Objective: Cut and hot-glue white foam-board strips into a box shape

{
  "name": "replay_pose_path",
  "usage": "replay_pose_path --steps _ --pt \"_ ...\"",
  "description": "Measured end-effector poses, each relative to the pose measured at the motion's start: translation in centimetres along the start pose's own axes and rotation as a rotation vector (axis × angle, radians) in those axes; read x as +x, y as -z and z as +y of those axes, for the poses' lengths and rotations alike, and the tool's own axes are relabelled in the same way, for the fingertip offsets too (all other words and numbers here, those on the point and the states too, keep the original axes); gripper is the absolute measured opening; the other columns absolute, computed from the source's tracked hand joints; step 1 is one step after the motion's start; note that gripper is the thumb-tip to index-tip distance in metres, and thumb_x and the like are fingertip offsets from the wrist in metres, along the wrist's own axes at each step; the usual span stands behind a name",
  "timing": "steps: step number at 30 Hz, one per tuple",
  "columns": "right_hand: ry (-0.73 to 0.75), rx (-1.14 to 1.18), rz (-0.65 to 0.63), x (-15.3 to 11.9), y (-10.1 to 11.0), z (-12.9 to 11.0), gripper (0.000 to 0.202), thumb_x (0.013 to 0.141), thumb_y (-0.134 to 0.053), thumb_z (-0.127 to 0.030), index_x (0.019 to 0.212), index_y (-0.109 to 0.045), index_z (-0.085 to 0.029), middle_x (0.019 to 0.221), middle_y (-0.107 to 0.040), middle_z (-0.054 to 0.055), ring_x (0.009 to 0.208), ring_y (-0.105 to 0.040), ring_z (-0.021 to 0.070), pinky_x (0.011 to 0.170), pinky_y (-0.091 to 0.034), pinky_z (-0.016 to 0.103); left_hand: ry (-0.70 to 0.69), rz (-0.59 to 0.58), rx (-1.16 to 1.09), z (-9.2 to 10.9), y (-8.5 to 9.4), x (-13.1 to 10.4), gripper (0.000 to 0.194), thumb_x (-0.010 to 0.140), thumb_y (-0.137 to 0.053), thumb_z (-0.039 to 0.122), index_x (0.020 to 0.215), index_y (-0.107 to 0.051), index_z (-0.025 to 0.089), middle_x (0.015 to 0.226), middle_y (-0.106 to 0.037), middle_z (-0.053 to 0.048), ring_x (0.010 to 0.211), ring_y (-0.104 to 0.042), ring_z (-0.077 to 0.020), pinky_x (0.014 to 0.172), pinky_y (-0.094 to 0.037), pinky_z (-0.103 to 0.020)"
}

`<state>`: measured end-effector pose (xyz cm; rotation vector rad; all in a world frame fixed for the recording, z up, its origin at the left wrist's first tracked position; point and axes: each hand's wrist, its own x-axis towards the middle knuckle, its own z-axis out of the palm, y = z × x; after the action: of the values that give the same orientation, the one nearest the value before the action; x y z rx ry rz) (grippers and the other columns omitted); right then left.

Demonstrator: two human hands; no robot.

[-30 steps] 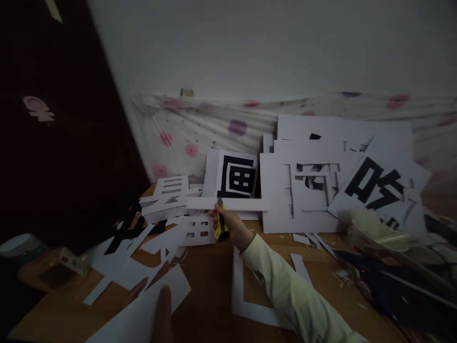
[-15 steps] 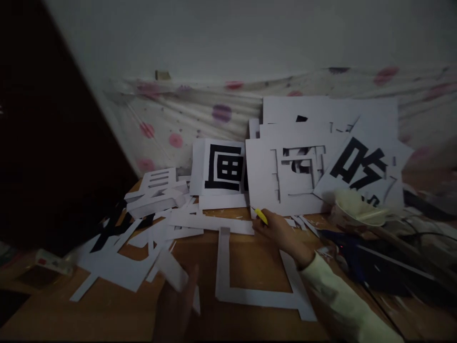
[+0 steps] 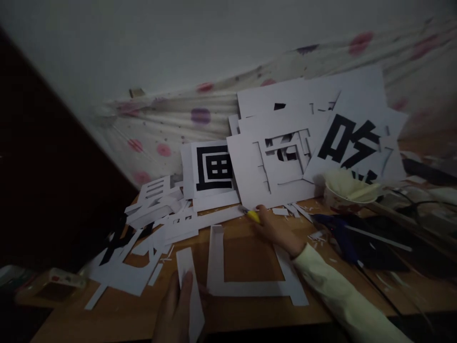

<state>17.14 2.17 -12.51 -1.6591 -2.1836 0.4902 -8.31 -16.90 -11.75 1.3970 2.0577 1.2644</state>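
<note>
1. At the lower middle of the frame, my left hand [image 3: 171, 305] is clamped on a strip [image 3: 191, 286] of stiff white card, thumb flat on its smooth face, the strip tilted with its upper end leaning left.
2. Right of centre, my right hand [image 3: 276, 231] is closed round a cutter [image 3: 254, 216], yellow-bodied with a grey tip pointing left. That tip is at the right end of a long strip [image 3: 221, 217], flat and white; I cannot tell whether they touch.
3. Below, on the wood-brown table [image 3: 250, 257], lies a U-piece [image 3: 253, 288] of white card, square-cornered, its right limb slanting.
4. At left of centre sits a block [image 3: 153, 202], white, thick-sided and slotted; below it, thin cut sheets [image 3: 137, 274] overlap at angles.
5. Behind my hands, a card [image 3: 214, 166] with a bold black character leans beside a stencil [image 3: 246, 162], matt white with narrow angular slits.
6. Toward the right edge, a rounded bowl [image 3: 335, 202] holds pale, translucent bits. Across the background hangs creased, spotted cloth [image 3: 171, 124].
</note>
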Motion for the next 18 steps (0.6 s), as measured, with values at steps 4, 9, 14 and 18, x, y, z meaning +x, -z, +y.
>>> replay_pose_path --steps 4,9,14,18 --pt "-0.124 -0.045 0.062 -4.0 0.3 3.9 0.03 0.093 -0.048 -0.017 0.12 -0.048 -0.005 0.106 -0.066 0.022 0.094 -0.064 0.0284 0.072 -0.039 0.033 0.128 -0.118 0.095 1.6 -0.6 1.2 0.037 0.078 -0.056 0.054 0.091 -0.07 0.022 0.098 -0.076 -0.012 0.094 -0.071 -0.0327 0.074 -0.057 -0.041" --pt "-0.173 -0.199 0.166 -6.1 -0.7 6.7 0.022 0.095 -0.048 -0.026 0.107 -0.058 -0.01 0.097 -0.067 0.018 0.088 -0.064 0.0295 0.072 -0.043 0.036 0.085 -0.167 0.219 3.7 -1.2 2.3 0.04 0.081 -0.046 0.056 0.076 -0.067 0.022 0.081 -0.076 -0.009 0.083 -0.071 -0.0296 0.071 -0.055 -0.037" --pt "0.073 -0.164 0.36 -7.2 -1.7 5.3 0.016 0.09 -0.053 -0.019 0.101 -0.064 -0.014 0.106 -0.066 0.016 0.096 -0.061 0.0298 0.083 -0.048 0.043 -0.01 -0.194 0.366 5.3 -2.6 3.3 0.032 0.081 -0.053 0.044 0.099 -0.067 0.022 0.089 -0.077 -0.006 0.083 -0.071 -0.0272 0.068 -0.052 -0.033" --pt "0.362 0.032 0.247 -9.7 -3.0 3.6 0.022 0.086 -0.057 -0.017 0.107 -0.063 -0.017 0.121 -0.062 0.014 0.115 -0.056 0.0299 0.096 -0.049 0.046 -0.111 -0.162 0.604 4.8 -5.2 3.8 0.03 0.09 -0.046 0.038 0.103 -0.066 0.019 0.087 -0.074 -0.009 0.08 -0.069 -0.027 0.068 -0.048 -0.034"
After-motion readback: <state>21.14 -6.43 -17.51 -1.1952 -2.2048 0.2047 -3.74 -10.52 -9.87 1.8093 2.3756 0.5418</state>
